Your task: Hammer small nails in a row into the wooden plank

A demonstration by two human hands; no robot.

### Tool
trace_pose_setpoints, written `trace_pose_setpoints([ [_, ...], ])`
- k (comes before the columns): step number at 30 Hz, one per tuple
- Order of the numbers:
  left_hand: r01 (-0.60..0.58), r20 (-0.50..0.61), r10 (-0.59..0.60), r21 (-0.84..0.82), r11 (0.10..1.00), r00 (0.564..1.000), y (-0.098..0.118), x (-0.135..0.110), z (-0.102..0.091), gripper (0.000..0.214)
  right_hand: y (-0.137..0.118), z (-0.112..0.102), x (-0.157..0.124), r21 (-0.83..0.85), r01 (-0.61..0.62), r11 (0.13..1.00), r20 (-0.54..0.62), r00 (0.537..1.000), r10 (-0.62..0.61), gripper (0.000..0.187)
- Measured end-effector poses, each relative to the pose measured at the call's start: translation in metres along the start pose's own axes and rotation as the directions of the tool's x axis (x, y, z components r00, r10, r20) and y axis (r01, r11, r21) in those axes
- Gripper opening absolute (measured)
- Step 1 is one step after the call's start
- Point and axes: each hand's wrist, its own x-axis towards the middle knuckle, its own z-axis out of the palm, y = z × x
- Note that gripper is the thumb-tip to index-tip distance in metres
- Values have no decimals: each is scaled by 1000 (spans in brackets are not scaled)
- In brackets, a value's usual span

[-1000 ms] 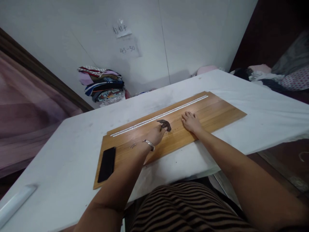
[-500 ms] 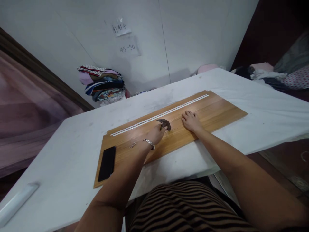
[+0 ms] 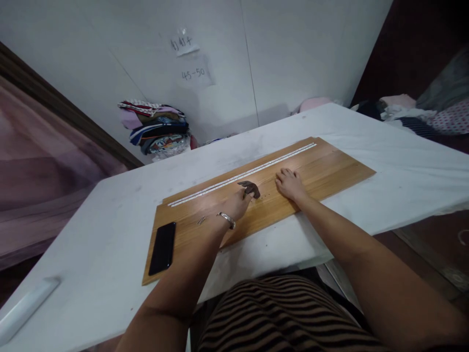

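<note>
A long wooden board lies across a white table. My left hand, with a silver bracelet on the wrist, is closed around the handle of a dark hammer whose head rests on the board. My right hand lies flat on the board just to the right of the hammer head, fingers stretched out. A thin pale strip runs along the board's far edge. A few small nails lie on the board left of my left wrist.
A black phone lies on the board's left end. A white bar sits at the table's near left corner. Folded clothes are stacked by the wall, and more fabric lies at the far right.
</note>
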Motion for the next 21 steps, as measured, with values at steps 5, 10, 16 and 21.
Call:
trace_pose_setpoints([
  [5,-17,6,17,34,999,1000,-1,2,3,42,0,1,0,11,2,1000,-8,1000,-2,44],
  [10,-12,13,11,33,999,1000,-1,2,3,41,2,4,2,7,13,1000,-19,1000,-12,44],
  [16,6,3,-6,10,1000,1000,-2,3,0,46,2,4,1,0,15,1000,-13,1000,-15,45],
  [21,13,16,-13,16,1000,1000,-2,3,3,42,2,1,0,-10,27,1000,-10,1000,-27,46],
])
